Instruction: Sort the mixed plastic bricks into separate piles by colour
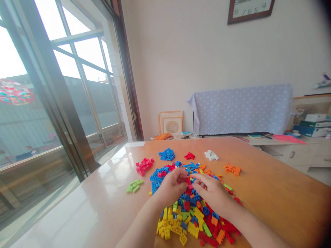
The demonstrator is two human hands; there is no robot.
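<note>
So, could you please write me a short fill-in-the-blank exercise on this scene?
1. The left hand and the right hand are over a mixed heap of bricks, mostly ____ at its near left.
2. Between the red pile and the orange pile lies a ____ pile.
3. The small pile nearest the camera is light ____.

Missing words: yellow; white; green.

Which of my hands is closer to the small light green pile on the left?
Left. Your left hand is at the big mixed heap, to the right of the light green pile; your right hand is farther right.
</note>
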